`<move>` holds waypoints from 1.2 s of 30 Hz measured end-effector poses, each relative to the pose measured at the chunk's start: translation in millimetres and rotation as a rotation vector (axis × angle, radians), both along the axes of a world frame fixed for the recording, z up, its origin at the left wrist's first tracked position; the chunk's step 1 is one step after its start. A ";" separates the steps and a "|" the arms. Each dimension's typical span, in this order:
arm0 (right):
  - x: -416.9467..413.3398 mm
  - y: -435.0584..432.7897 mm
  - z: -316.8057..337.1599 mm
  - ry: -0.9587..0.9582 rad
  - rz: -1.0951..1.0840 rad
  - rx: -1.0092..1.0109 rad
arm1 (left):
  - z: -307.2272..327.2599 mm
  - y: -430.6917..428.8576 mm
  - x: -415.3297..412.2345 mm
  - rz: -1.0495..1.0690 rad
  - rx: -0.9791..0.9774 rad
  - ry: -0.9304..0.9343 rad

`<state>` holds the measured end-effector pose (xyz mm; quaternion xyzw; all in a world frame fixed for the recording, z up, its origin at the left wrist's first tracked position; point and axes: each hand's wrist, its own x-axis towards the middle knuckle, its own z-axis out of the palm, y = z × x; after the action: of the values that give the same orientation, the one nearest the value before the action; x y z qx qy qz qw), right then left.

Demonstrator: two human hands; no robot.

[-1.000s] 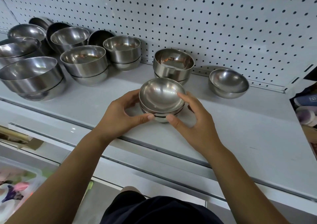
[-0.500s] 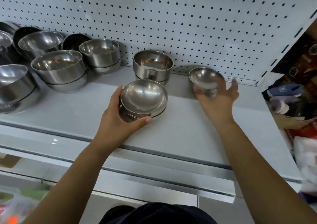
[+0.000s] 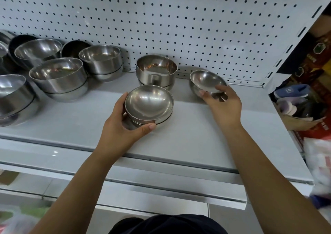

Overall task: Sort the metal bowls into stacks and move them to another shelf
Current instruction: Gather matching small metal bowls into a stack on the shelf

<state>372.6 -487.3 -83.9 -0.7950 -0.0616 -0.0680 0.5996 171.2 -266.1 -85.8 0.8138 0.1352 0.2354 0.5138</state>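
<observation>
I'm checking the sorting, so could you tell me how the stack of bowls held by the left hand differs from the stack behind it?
The front stack holds shallow bowls with flaring sides; the back stack holds deeper, steeper-walled bowls. The left hand grips the front stack; nothing touches the back stack. The front stack sits mid-shelf; the back stack stands by the pegboard. Both are shiny metal, upright and nested.

- front bowl stack: metal, smooth, satin-bright inside, soft glare.
- shallow bowl: same metal, same satin sheen.
- deep bowl stack: glossier metal, mirror-like reflections on wall and inside.
- large bowls: polished metal, brushed-looking outer walls.
- shelf: smooth, matt, light-grey painted surface.
- pegboard: matt light grey, perforated with dark holes.
- bag: thin translucent plastic, blurred.
</observation>
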 end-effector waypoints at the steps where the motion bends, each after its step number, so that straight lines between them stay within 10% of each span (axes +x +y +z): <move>1: -6.1 -0.2 5.6 0.008 0.022 0.049 | 0.4 0.0 -0.2 -0.002 0.000 -0.005; 10: -67.4 23.5 44.6 -0.058 0.408 0.357 | 0.9 2.5 -1.4 -0.018 -0.059 -0.039; 36: -73.0 50.6 14.0 -0.002 0.766 0.060 | -1.8 17.2 -3.3 -0.147 -0.060 -0.022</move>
<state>299.6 -436.6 -69.9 -0.6966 -0.3527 0.1585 0.6044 167.9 -248.9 -87.6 0.8031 0.0766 0.2018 0.5554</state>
